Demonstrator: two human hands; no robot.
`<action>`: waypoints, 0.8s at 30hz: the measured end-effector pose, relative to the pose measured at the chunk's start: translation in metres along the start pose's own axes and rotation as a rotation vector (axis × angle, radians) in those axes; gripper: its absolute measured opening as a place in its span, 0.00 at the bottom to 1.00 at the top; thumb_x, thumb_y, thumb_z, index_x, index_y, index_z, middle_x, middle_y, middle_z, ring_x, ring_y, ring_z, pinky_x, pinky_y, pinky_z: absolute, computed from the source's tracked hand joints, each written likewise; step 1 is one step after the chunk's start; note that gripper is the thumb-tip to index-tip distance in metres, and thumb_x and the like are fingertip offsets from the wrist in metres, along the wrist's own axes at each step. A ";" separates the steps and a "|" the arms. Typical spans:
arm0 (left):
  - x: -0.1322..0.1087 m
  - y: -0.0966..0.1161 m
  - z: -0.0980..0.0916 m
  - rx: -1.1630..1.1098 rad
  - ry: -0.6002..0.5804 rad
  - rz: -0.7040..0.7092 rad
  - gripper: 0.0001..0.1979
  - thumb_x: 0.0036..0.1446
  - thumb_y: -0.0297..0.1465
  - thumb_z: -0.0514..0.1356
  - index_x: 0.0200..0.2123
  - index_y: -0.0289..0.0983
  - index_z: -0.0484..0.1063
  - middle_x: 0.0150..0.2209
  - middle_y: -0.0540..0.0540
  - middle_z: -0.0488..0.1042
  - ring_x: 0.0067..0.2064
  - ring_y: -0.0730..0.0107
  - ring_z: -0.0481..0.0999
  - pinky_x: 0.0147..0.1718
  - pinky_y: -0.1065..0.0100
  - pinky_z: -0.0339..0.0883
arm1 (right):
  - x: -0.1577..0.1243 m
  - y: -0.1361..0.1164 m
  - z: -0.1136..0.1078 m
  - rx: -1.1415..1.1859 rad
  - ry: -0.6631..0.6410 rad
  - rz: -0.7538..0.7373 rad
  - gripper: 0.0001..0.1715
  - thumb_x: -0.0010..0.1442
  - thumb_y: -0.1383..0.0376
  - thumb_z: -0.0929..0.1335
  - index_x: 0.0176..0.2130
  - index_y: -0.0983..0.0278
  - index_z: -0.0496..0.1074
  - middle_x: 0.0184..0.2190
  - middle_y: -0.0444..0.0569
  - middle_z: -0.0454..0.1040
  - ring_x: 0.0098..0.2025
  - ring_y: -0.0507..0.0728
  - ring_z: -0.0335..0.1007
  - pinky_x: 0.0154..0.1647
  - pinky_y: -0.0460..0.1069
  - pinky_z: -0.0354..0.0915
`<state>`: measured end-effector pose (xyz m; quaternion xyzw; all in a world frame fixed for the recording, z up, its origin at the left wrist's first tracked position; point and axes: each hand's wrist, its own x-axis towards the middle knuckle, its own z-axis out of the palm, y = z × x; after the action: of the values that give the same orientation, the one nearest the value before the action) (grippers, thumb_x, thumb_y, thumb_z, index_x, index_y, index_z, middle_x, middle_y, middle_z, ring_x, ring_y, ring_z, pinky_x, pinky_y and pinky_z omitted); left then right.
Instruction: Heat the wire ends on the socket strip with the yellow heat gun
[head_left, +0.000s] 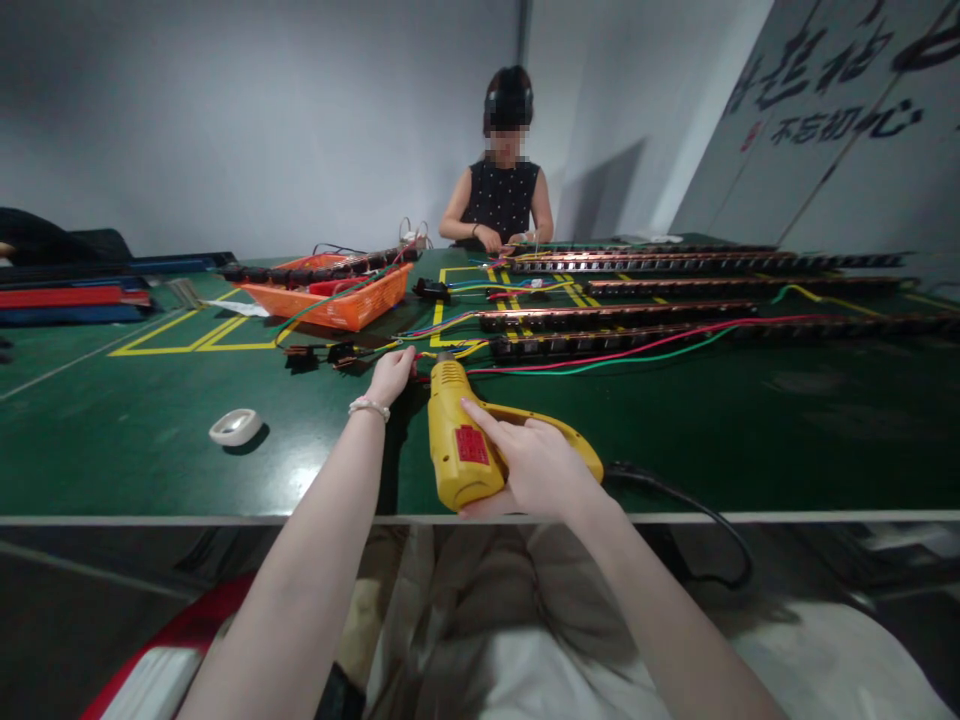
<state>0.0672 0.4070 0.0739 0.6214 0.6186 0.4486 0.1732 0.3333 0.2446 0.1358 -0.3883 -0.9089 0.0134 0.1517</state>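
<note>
My right hand (541,462) is closed around a yellow heat gun (455,430) with a red label, its nozzle pointing away from me toward the wires. Just left of the nozzle, my left hand (393,376) pinches thin coloured wires (469,349); its fingertips are partly hidden. These wires run from a long dark strip (585,342) to small black connectors (321,356) left of my hand. Long red and green wires (592,366) trail along the strip to the right. A black cord (686,492) leaves the heat gun's rear and hangs over the table edge.
A roll of white tape (235,427) lies at the left on the green table (712,440). Behind my left hand stands an orange basket (352,302) with strips across it. More long strips (652,262) lie at the back right. Across the table a person (504,195) works with both hands.
</note>
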 end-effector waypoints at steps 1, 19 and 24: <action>0.000 -0.001 0.000 0.000 0.002 -0.003 0.24 0.56 0.47 0.47 0.17 0.38 0.64 0.18 0.50 0.66 0.24 0.69 0.65 0.28 0.68 0.57 | -0.001 0.003 -0.001 0.000 -0.002 0.011 0.69 0.39 0.35 0.69 0.66 0.63 0.43 0.41 0.54 0.76 0.39 0.63 0.73 0.41 0.54 0.62; -0.003 0.004 -0.001 -0.059 0.007 -0.033 0.22 0.54 0.46 0.49 0.16 0.38 0.63 0.17 0.50 0.67 0.22 0.70 0.66 0.27 0.68 0.59 | -0.011 0.033 -0.003 -0.104 0.041 0.156 0.66 0.43 0.35 0.66 0.67 0.63 0.41 0.43 0.55 0.76 0.41 0.66 0.75 0.42 0.57 0.65; -0.003 0.007 0.000 -0.086 0.026 -0.055 0.23 0.55 0.46 0.48 0.16 0.38 0.64 0.17 0.49 0.67 0.22 0.70 0.67 0.27 0.68 0.59 | -0.011 0.034 0.000 -0.112 0.061 0.194 0.64 0.44 0.35 0.66 0.67 0.63 0.41 0.44 0.55 0.76 0.40 0.66 0.74 0.43 0.58 0.64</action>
<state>0.0720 0.4024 0.0786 0.5902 0.6179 0.4777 0.2040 0.3649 0.2607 0.1284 -0.4824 -0.8614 -0.0345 0.1553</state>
